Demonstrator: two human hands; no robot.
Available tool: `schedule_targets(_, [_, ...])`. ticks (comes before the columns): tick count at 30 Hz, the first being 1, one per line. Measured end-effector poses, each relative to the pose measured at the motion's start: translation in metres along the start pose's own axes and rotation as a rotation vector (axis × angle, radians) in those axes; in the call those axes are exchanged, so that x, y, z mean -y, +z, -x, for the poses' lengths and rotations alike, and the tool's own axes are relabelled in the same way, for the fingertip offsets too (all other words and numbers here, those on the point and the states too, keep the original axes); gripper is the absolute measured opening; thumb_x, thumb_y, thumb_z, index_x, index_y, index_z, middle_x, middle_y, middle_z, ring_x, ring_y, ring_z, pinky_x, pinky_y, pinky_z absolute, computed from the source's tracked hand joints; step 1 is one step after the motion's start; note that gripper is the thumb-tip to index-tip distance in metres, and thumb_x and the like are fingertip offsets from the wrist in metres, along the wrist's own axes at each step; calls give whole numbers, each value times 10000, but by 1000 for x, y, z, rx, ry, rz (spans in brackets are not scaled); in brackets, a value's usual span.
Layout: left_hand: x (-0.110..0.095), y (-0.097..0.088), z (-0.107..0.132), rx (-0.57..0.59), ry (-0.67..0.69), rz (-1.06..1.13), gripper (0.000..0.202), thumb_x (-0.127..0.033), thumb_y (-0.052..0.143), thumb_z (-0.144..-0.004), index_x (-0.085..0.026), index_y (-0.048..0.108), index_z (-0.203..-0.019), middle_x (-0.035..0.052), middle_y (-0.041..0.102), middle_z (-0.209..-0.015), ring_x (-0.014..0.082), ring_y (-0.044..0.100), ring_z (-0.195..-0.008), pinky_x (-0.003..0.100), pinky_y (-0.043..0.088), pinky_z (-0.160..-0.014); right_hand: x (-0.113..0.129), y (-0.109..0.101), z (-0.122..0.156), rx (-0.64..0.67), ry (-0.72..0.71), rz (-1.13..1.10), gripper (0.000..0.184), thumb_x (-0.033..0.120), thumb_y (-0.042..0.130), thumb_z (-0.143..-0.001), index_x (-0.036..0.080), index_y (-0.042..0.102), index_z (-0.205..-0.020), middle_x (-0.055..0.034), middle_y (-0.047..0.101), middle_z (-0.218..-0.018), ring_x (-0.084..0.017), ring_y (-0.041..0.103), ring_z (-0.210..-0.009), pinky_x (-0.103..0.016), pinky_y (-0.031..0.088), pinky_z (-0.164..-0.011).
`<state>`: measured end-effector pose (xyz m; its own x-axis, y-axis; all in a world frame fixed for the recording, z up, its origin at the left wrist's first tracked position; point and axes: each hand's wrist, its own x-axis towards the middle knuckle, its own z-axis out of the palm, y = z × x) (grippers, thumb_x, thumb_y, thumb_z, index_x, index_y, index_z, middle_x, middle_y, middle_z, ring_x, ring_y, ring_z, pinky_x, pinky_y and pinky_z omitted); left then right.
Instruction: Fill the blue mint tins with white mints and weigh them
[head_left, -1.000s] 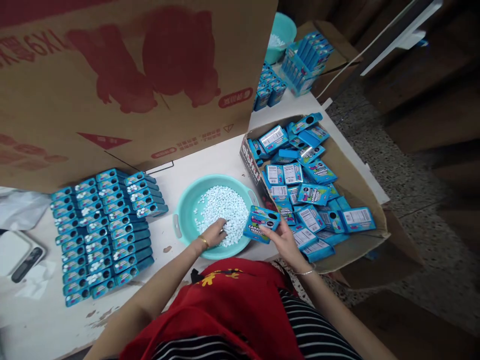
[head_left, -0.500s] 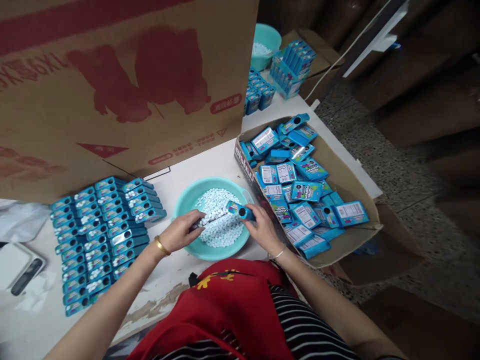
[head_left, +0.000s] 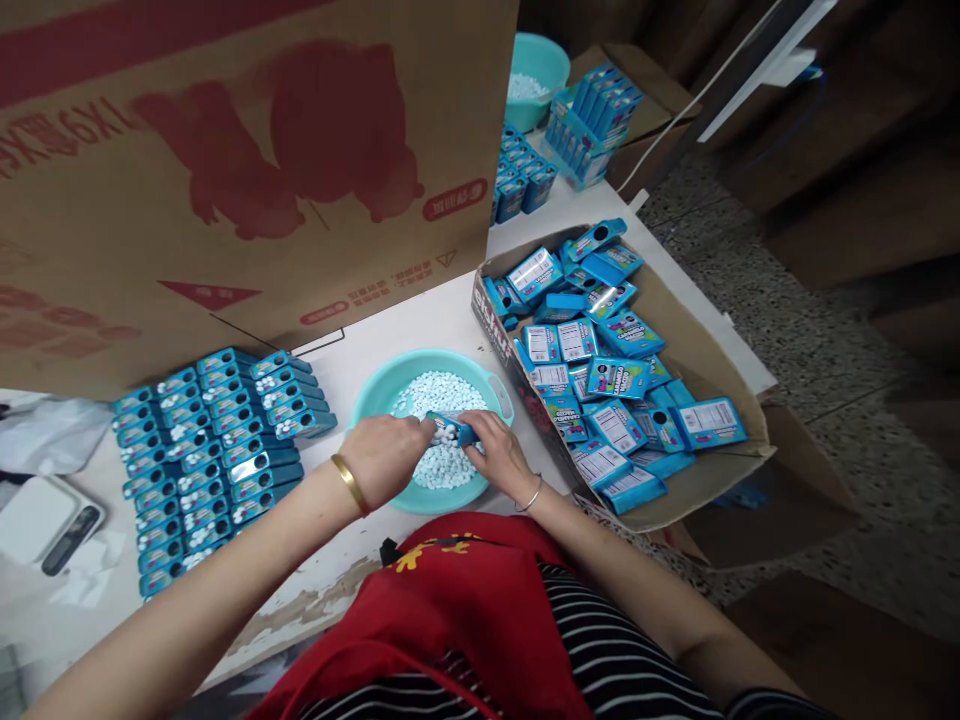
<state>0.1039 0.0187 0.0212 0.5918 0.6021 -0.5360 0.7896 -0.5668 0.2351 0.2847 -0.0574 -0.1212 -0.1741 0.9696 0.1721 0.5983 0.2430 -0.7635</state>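
Gripping blue carton — left hand, right hand fingers clamped on it (over round teal basin).

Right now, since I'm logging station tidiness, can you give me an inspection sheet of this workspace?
surface: white table, paint worn near edge.
job's things: blue box over teal basin of white pellets.
clutter: filled boxes in rows, left; carton of loose boxes, right; scale, far left.
grippers: left hand and right hand both grip the blue box.
cables: pale line past far corner, unclear.
surroundings: printed cardboard wall behind; second basin; speckled floor.
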Motion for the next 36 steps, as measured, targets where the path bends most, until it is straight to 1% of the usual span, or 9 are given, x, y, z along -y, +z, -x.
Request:
schedule_targets(5, [-9,0,3,-20,-19,-29,259,-159,356,-898,-201,607,-950,89,611,-783,236,618,-714,366,446,-683,-4,4,0,4,19,-14,424,107,503,-810,211,538,-1220,-110,614,-1181,-276,547,-1122,-461,466,-976])
schedule_targets(9, [20,15,1,-81,-41,-18,243,-214,378,-917,-228,581,-1050,68,615,-888,214,605,-763,334,446,-692,-10,2,0,-17,48,-28,417,105,490,-813,200,536,-1217,-115,616,-1169,-274,548,-1125,-455,459,-987])
schedule_targets(12, [57,47,-21,-206,-151,18,259,-254,407,-920,-219,530,-1146,77,594,-1027,223,587,-908,324,455,-754,-16,-5,1,-75,98,-36,408,115,490,-815,195,529,-1214,-118,612,-1163,-270,549,-1119,-454,456,-986])
schedule_targets(14, [76,77,-45,-199,-243,46,263,-210,386,-923,-190,521,-1149,100,573,-1048,234,566,-976,339,453,-809,-20,-11,1,-118,124,-44,390,139,507,-824,196,525,-1210,-118,611,-1156,-267,557,-1105,-449,465,-971])
schedule_targets(16, [85,109,-69,-169,-252,75,283,-141,341,-920,-167,530,-1129,124,558,-1065,243,551,-1003,366,449,-847,-22,-17,1,-138,139,-48,368,166,524,-835,194,527,-1202,-119,613,-1144,-265,568,-1087,-441,476,-952])
schedule_targets(20, [75,161,-93,-113,-120,165,301,-89,347,-906,-195,547,-1105,110,548,-1129,230,524,-1057,369,434,-913,-24,-22,1,-129,148,-43,347,194,540,-849,202,532,-1196,-118,616,-1142,-265,575,-1083,-439,477,-949])
schedule_targets(25, [49,195,-80,-44,50,338,283,-54,417,-854,-191,564,-1053,84,581,-1082,204,548,-1017,342,445,-920,-26,-20,4,-148,172,-73,329,253,573,-863,204,533,-1185,-118,623,-1122,-262,591,-1061,-425,487,-926])
schedule_targets(30, [44,185,-58,-49,154,529,252,-172,486,-874,-164,510,-1125,69,606,-1057,163,581,-924,289,479,-851,-31,-20,6,-167,215,-101,328,289,589,-872,197,523,-1179,-111,618,-1102,-247,600,-1015,-400,496,-891])
schedule_targets(36, [58,123,-18,-169,237,606,248,-287,455,-926,-168,490,-1142,83,594,-1052,169,571,-923,306,474,-834,-32,-20,7,-151,143,-48,346,194,544,-853,197,523,-1199,-119,612,-1142,-265,573,-1082,-436,478,-943])
